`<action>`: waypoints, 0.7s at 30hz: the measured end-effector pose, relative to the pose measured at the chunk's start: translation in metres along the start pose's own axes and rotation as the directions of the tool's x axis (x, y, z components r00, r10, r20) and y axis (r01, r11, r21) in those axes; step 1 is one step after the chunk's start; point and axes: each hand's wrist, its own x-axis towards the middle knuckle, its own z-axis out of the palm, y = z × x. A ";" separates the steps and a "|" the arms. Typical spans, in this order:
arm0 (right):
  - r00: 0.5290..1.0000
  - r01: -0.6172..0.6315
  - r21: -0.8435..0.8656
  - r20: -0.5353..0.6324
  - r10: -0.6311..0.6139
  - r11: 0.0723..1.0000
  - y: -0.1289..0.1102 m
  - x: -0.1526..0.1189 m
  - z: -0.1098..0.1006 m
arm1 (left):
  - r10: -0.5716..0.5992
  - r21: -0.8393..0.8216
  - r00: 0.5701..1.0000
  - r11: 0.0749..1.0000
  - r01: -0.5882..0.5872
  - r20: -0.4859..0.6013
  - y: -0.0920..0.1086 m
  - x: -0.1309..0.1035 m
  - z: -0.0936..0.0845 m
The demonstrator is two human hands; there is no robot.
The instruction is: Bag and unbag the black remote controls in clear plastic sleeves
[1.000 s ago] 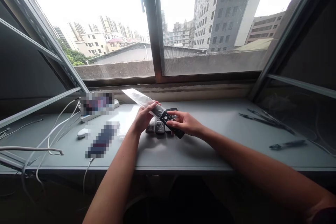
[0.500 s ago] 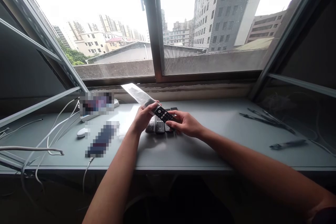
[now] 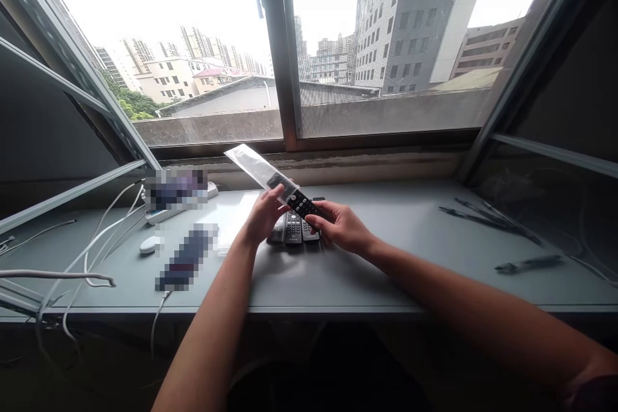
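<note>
A black remote control [image 3: 304, 206] with small white buttons is tilted above the table, its upper end inside a clear plastic sleeve [image 3: 248, 164]. My left hand [image 3: 264, 215] is closed around the sleeve where the remote enters it, with the thumb in front. The sleeve's free end points up and to the left. At the remote's lower end, my right hand [image 3: 345, 226] pinches it between thumb and fingers. Beneath both hands lie more black remotes [image 3: 293, 232] side by side, partly hidden; the leftmost one looks wrapped in plastic.
Flat clear sleeves [image 3: 230, 241] lie left of the remotes. Further left are a power strip [image 3: 210, 192], a white mouse-like object [image 3: 149, 244], a blurred-out item [image 3: 186, 261] and white cables [image 3: 91, 264]. Dark pen-like items [image 3: 528, 264] lie at right. A window stands behind the table.
More of the remote's upper end shows through the sleeve. The left fingers have shifted along the sleeve, and sleeve and remote sit slightly higher. My right hand stays on the lower end.
</note>
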 end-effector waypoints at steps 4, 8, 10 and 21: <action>1.000 -0.010 -0.003 -0.025 0.010 1.000 0.000 0.000 -0.002 | 0.073 -0.069 0.993 0.994 -0.079 -0.097 0.003 0.004 -0.004; 0.999 -0.003 -0.029 -0.032 0.003 1.000 0.000 0.000 -0.001 | 0.047 -0.003 0.995 0.999 -0.048 -0.086 0.000 0.004 -0.002; 0.999 0.003 -0.041 -0.041 -0.004 0.999 0.001 0.000 0.000 | 0.024 0.022 0.999 0.999 -0.023 -0.036 0.000 0.002 0.001; 0.998 0.023 -0.063 -0.058 -0.027 0.998 0.004 -0.002 0.001 | -0.123 0.133 0.988 0.985 0.110 0.097 -0.004 -0.004 0.003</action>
